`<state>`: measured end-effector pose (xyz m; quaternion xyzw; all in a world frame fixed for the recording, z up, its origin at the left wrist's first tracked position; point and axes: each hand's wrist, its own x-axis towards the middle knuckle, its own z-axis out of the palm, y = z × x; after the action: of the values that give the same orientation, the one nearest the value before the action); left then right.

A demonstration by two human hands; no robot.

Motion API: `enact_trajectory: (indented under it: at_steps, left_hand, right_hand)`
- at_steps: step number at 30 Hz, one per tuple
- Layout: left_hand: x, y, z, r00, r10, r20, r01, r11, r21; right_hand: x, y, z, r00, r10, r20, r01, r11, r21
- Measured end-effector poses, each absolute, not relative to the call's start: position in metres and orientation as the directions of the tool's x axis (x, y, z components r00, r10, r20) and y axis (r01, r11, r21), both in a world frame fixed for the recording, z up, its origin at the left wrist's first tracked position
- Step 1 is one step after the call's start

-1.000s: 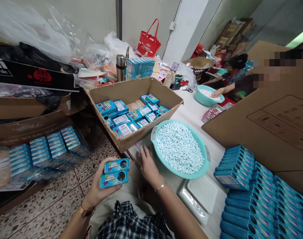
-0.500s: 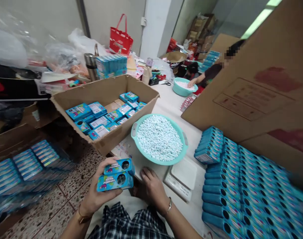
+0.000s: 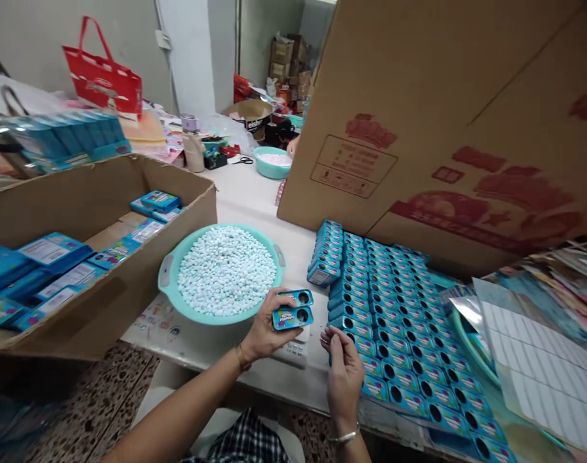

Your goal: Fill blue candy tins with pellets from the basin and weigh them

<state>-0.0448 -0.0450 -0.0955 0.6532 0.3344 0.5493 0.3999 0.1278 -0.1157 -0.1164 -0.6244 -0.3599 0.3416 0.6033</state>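
My left hand (image 3: 264, 333) is closed around two small blue candy boxes (image 3: 284, 319), side by side, their dark round windows facing up. It holds them over the white scale (image 3: 296, 350), which they partly hide, near the right side of the turquoise basin (image 3: 170, 292). Pale blue candies (image 3: 228, 270) fill that basin. Beside the left edge of the rows of blue candy boxes (image 3: 394, 334) is my right hand (image 3: 344, 370), loosely open with fingers slightly bent and nothing visible in it. Whether its fingertips touch a box is unclear.
An open cardboard box (image 3: 153, 257) with loose blue boxes stands at left. A large carton (image 3: 418, 128) rises behind the rows. Papers (image 3: 539, 360) lie over another basin at right. Farther back are scissors (image 3: 242, 160) and a basin (image 3: 272, 168) by another person's hand (image 3: 292, 146).
The view has swung right. My left hand has carried the two candy boxes from near my lap to over the scale. My right hand has moved from the table edge to the rows of boxes.
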Motion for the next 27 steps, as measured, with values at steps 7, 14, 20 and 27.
enact_trajectory:
  at_steps: [7, 14, 20, 27]
  left_hand:
    - [-0.02, -0.026, -0.122, 0.2, 0.886, 0.418, 0.036, -0.433, 0.901]
    - [-0.033, -0.044, -0.117, 0.218, 0.921, 0.324, 0.003, -0.333, 0.943]
    - [-0.095, -0.114, -0.113, 0.13, 0.942, 0.31, 0.073, -0.321, 0.944]
    - [-0.158, -0.135, -0.151, -0.291, 0.911, 0.293, 0.346, -0.185, 0.92]
  right_hand:
    - [0.13, -0.105, -0.114, 0.516, 0.856, -0.036, -0.048, -0.013, -0.999]
    - [0.144, -0.091, -0.076, 0.56, 0.826, 0.065, -0.011, 0.086, -0.996]
    - [0.109, -0.028, -0.01, 0.256, 0.891, 0.375, 0.13, 0.353, -0.927]
    - [-0.012, 0.049, -0.04, -0.727, 0.676, 0.119, 0.603, 0.712, -0.36]
